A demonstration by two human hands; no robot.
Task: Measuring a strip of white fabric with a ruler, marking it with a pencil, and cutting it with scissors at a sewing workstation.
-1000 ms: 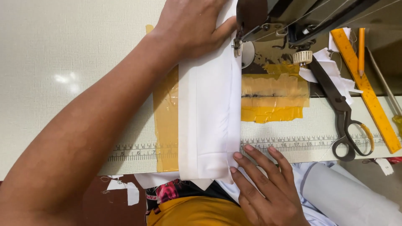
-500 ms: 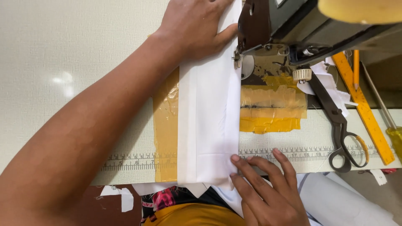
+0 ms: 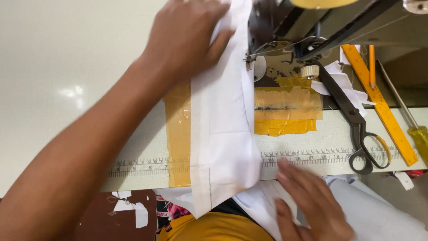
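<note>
The sewing machine (image 3: 321, 22) is filling the top right, and the table (image 3: 89, 67) is spreading pale to its left; everything is turning on that machine. This looks like the feeding step: the white cloth (image 3: 223, 134) is lying in a long folded strip that runs from just left of the machine's needle area down over the table's near edge, covering part of the yellow tape (image 3: 178, 143). The left hand (image 3: 187, 40) is pressing flat on the cloth's far end, right beside the machine, fingers spread and gripping nothing, forearm slanting in from the lower left. The right hand (image 3: 312, 205) is blurring below the machine, off the table's near edge, fingers loosely apart, touching the loose cloth there; whether it is pinching any I cannot tell. The next move, I'd judge, is calling for both hands keeping the fold straight toward the needle. Scissors (image 3: 356, 129) and an orange ruler (image 3: 379, 102) are lying right of the tape patch under the machine.
</note>
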